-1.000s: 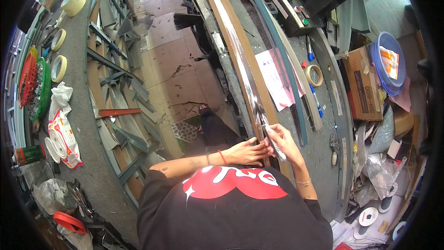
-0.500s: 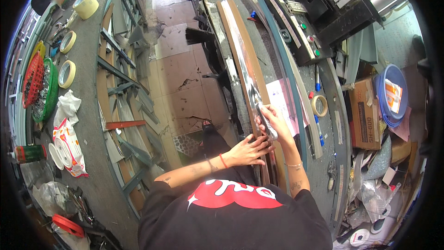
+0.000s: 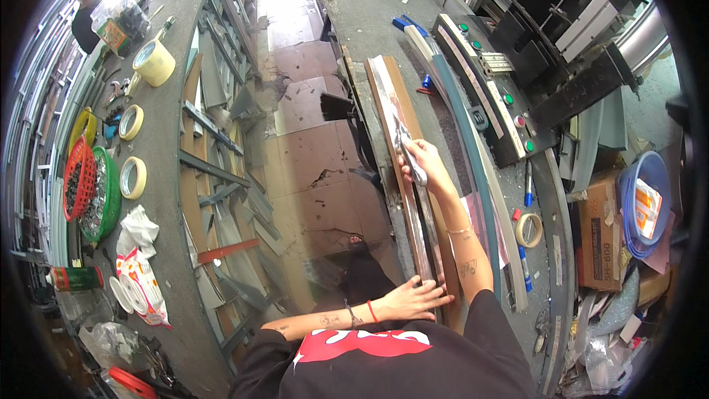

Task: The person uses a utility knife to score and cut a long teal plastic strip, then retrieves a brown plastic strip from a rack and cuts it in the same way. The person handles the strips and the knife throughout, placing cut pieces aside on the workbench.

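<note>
A long brown profile (image 3: 405, 100) with a shiny, pale film-like strip (image 3: 385, 96) along it lies lengthwise on the bench near its left edge. My right hand (image 3: 422, 161) is closed around a silver utility knife (image 3: 416, 170), its front end down at the strip about midway along the profile. The blade itself is too small to make out. Nearer my body, my left hand (image 3: 417, 299) rests flat across the profile with its fingers spread. Behind the right hand, a dark groove (image 3: 427, 233) runs along the profile toward the left hand.
Right of the profile lie teal and pale strips (image 3: 473, 140), a tape roll (image 3: 529, 230) and blue markers (image 3: 525, 270). A machine with green buttons (image 3: 508, 99) stands beyond. Across the aisle, another bench (image 3: 166, 177) holds tape rolls, baskets and wipes; offcuts fill its rack. A person (image 3: 87, 15) is far left.
My right hand has slid the knife farther away along the profile. My left hand stays back near my body, now well apart from the right. The head view has shifted.
</note>
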Tool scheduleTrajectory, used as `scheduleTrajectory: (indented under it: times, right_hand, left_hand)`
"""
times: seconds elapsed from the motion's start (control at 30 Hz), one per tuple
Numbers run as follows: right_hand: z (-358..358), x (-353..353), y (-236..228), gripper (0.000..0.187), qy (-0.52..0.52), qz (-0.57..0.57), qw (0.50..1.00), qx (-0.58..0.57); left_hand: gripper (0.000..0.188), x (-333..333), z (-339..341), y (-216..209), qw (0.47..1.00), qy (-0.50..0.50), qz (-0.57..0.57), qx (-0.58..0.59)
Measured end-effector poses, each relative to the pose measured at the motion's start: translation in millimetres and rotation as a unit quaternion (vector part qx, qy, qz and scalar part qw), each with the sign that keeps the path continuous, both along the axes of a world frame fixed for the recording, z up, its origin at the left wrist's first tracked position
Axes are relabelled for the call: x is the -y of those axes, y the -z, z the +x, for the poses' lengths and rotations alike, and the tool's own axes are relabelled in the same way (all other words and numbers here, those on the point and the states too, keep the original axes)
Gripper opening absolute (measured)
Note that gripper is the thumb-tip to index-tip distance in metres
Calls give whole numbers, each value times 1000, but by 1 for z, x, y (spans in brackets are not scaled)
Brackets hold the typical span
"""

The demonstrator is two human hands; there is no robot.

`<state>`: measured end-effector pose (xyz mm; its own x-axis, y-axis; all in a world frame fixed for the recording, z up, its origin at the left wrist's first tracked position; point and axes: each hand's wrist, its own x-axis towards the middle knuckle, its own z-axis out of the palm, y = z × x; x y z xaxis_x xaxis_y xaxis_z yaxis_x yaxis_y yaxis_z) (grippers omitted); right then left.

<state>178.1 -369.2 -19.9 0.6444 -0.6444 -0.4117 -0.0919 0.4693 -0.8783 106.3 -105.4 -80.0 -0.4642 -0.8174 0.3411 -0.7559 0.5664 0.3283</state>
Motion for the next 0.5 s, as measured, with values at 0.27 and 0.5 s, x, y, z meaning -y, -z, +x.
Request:
scheduleTrajectory:
  times: [0.27, 0.5]
  right_hand:
    - [90, 80, 8, 24, -1, -31, 999, 37]
    - [136, 113, -22, 32, 23, -100, 989, 110]
  left_hand:
    - [58, 4, 11, -3, 996, 8, -64, 69]
    - [41, 1, 19, 8, 997, 74, 9, -20]
